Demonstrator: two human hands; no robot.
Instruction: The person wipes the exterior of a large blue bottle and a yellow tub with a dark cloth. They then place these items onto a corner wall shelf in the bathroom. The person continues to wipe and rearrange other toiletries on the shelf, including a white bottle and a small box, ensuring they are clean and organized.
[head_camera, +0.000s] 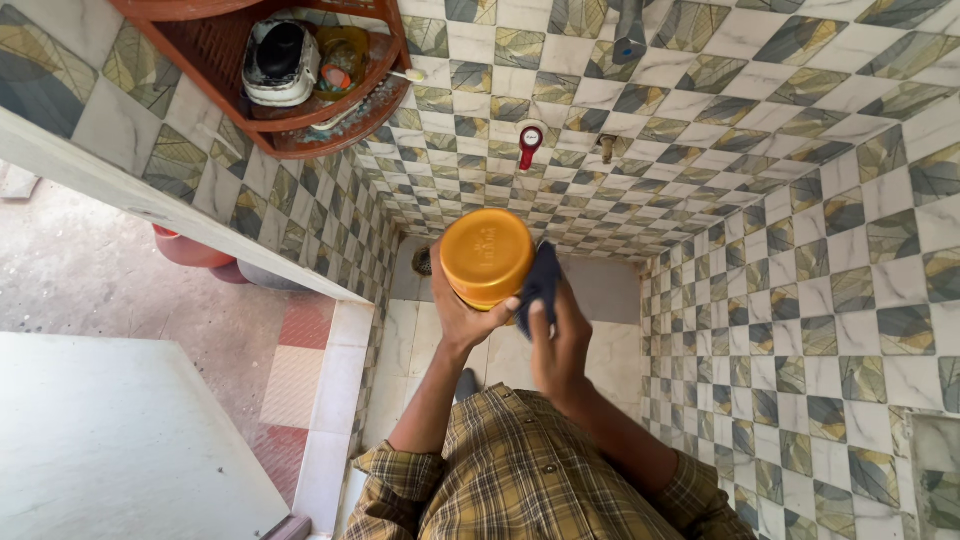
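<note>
The round orange plastic container (487, 257) is held up in front of the person at the middle of the view, its flat circular end turned to the camera so that its long axis runs away from the viewer, toward the pale tiled floor (610, 290). The left hand (462, 318) is closed around its lower left side, while the right hand (560, 340) grips a dark blue cloth (541, 283) pressed against its right edge. A brown corner shelf (300, 100) hangs upper left, well apart.
</note>
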